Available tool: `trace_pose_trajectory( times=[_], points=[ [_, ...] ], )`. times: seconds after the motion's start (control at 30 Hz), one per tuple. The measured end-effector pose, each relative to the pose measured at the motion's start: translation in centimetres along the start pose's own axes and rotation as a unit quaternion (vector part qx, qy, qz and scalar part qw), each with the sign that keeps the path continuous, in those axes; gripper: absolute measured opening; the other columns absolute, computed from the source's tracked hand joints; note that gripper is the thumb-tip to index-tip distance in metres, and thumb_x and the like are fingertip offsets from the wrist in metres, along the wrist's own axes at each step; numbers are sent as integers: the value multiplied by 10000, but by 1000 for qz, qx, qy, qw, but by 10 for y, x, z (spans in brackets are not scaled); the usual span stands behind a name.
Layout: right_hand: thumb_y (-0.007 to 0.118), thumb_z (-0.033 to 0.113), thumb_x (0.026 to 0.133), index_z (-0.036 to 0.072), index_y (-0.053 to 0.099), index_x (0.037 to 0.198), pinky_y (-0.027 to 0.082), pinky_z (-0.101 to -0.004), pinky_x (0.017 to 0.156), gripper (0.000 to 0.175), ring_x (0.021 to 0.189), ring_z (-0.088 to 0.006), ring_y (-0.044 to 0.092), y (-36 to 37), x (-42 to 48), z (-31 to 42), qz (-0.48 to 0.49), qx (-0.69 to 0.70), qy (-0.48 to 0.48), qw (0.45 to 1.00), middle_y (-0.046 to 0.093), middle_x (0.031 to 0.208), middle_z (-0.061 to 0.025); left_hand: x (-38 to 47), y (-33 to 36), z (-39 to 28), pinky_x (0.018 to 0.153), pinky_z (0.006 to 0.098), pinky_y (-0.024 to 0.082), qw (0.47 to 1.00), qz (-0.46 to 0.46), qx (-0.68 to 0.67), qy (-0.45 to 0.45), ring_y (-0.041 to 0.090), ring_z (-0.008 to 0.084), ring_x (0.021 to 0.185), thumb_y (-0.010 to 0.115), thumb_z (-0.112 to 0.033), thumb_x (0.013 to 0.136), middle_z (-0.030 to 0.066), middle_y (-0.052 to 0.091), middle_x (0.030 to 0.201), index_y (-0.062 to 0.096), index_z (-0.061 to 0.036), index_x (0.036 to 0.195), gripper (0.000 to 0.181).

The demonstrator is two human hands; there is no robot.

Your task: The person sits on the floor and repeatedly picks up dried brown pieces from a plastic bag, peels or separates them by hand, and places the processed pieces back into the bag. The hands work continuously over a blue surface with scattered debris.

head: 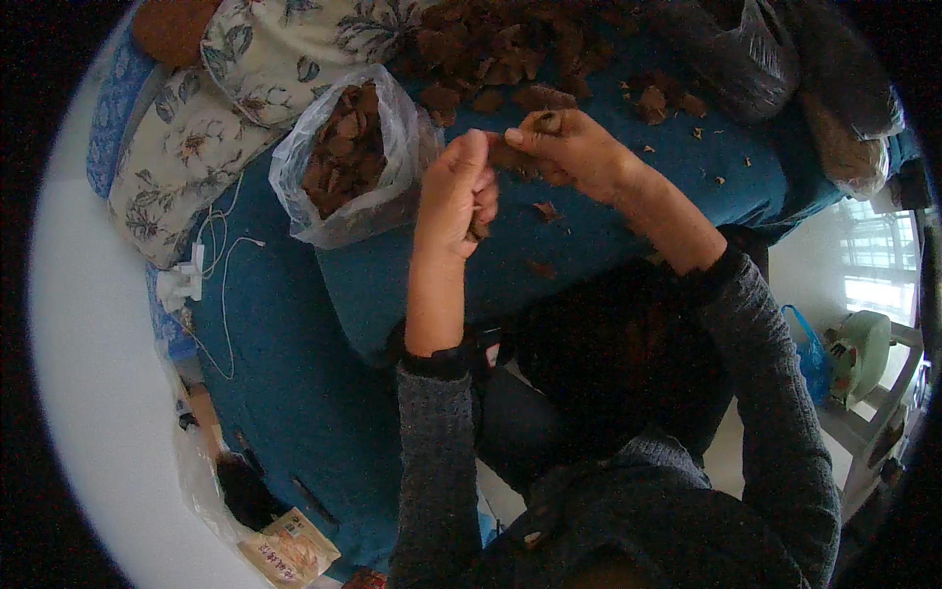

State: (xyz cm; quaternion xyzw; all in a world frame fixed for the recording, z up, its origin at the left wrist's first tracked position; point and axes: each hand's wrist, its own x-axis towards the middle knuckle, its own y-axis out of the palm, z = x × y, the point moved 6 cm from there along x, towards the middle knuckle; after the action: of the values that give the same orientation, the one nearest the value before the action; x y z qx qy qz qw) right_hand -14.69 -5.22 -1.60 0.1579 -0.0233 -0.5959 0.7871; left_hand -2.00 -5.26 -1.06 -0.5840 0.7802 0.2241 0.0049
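My left hand [458, 188] and my right hand [578, 151] are raised close together over a dark blue-green cloth. Between their thumbs and fingers they hold a thin brown piece [508, 153], partly hidden by the fingers. Something small and dark shows under the curled fingers of my left hand; I cannot tell what it is. Left of my hands stands a clear plastic bag [403, 177], its mouth wide, filled with similar brown pieces [346, 151]. Beyond my hands spreads a heap of brown pieces [508, 51], whose material is not clear.
Scraps [546, 212] dot the cloth [272, 316]. Floral cushions [193, 143] lie at the far left, above a power strip [193, 272] with a white cable [234, 302]. Dark plastic bags [743, 66] sit far right; a printed packet [291, 548] lies near left.
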Motion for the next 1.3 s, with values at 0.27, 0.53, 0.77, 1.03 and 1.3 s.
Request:
trace_pose_trajectory(
  times=[0.27, 0.53, 0.77, 1.03, 1.3],
  points=[
    [578, 328, 819, 46, 559, 817, 264, -209, 402, 283, 450, -54, 352, -2, -4, 27, 41, 121, -45, 991, 496, 592, 17, 5, -20, 5, 359, 201, 258, 995, -89, -30, -21, 337, 51, 409, 523, -325, 855, -26, 399, 528, 507, -109, 801, 223],
    [546, 300, 834, 23, 582, 791, 357, -267, 435, 283, 506, -106, 465, 29, -3, 44, 31, -419, -178, 890, 540, 622, -6, -8, 3, 7, 365, 206, 219, 988, 130, 10, -89, 312, 48, 412, 431, -409, 878, -44, 368, 515, 476, -139, 715, 318],
    [512, 285, 855, 29, 573, 906, 339, -205, 446, 268, 528, -71, 458, 54, 35, 87, -58, -263, -83, 960, 509, 612, -21, 12, -26, 30, 380, 203, 261, 985, 23, -117, -125, 331, 79, 430, 440, -397, 876, -36, 356, 539, 518, -106, 814, 308],
    [563, 260, 820, 28, 498, 1110, 483, -349, 625, 377, 751, -231, 596, 119, 114, 78, 130, -187, -236, 945, 614, 872, -91, 15, -23, 36, 415, 244, 341, 930, 75, -303, -195, 444, 157, 539, 352, -448, 878, 72, 496, 717, 516, -33, 924, 449],
    [579, 211, 820, 14, 563, 942, 442, -237, 597, 232, 658, -114, 531, 32, 0, 43, -26, -299, -139, 944, 570, 765, -56, 16, -23, 31, 449, 263, 368, 931, -22, -328, -158, 512, 175, 573, 354, -392, 868, 69, 571, 680, 583, -59, 774, 415]
  ],
)
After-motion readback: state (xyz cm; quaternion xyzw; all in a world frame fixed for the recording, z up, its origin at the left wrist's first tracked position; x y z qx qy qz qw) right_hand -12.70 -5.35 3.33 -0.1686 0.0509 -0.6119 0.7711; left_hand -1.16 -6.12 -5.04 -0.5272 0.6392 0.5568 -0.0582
